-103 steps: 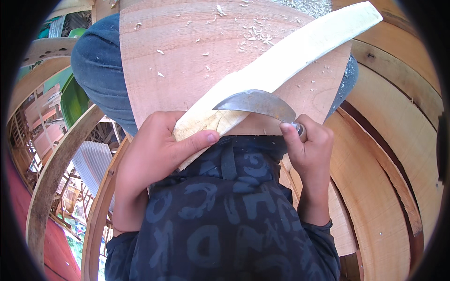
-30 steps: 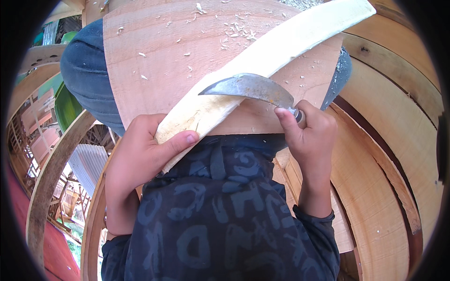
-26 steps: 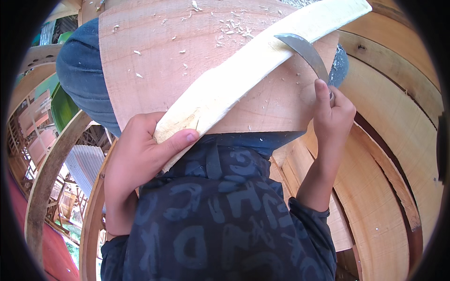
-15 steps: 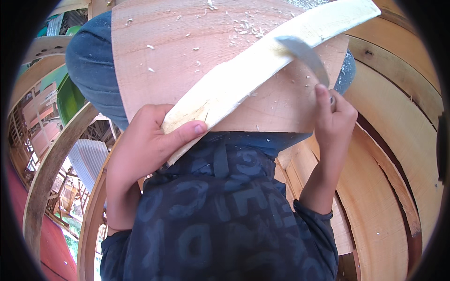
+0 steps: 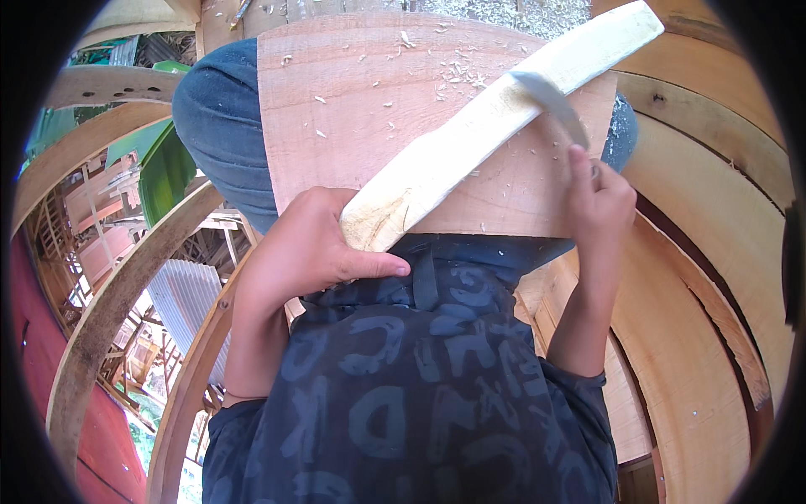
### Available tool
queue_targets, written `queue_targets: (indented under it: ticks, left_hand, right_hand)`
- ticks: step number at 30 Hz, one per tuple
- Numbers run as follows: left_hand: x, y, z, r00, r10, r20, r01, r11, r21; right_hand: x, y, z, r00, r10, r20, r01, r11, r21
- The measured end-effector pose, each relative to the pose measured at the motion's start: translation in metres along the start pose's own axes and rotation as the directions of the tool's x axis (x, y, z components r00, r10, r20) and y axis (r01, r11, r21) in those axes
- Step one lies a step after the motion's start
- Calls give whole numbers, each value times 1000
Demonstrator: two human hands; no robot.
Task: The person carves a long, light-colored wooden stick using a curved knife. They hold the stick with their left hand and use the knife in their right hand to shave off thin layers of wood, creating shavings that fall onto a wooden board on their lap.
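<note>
A long, pale piece of wood (image 5: 466,130) lies slantwise over a flat board (image 5: 327,92) on my lap. At its near end, my left hand (image 5: 311,248) is closed round the wood, the thumb stretched along the end and the other fingers hidden beneath. A curved knife (image 5: 550,102) is in my right hand (image 5: 603,197), on the right side of the board. Its blade lies across the wood's upper half and is slightly blurred; the handle is mostly hidden in my closed fingers.
Wood shavings (image 5: 462,74) are scattered over the board, with a thicker heap (image 5: 546,17) beyond it. Curved wooden planks (image 5: 680,353) rise on my right. To my left stand bent wooden ribs (image 5: 109,311), with a corrugated sheet (image 5: 186,307) and green leaves (image 5: 165,172) past them.
The board, my legs and my left hand appear farther right in the picture. My left thumb no longer lies over the wood's face but by its end. The knife stays against the wood's upper half.
</note>
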State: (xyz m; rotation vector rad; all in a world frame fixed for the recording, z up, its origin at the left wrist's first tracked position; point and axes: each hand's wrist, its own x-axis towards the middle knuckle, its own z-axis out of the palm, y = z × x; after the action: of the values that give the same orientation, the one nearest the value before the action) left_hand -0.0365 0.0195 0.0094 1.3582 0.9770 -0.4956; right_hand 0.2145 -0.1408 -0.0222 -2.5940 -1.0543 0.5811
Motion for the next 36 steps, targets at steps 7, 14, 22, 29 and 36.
queue_targets:
  ticks: [7,14,22,29,36]
  left_hand:
    - [1,-11,6,988,140,-69,-140,990,11]
    - [-2,4,5,997,33,-73,-31,999,33]
    - [-3,-13,9,982,145,-117,-139,988,66]
    - [-8,-7,8,992,92,-85,-89,995,37]
    - [-10,-12,16,967,255,-11,-255,966,-32]
  right_hand:
    - [-37,-18,6,952,-295,81,299,954,-33]
    - [-26,-13,7,985,-175,9,174,973,-154]
    - [-12,5,-26,993,113,-27,-115,991,-64]
    - [-4,5,0,1000,-11,-24,9,996,-93]
    - [-15,-29,16,945,-22,325,-248,598,762]
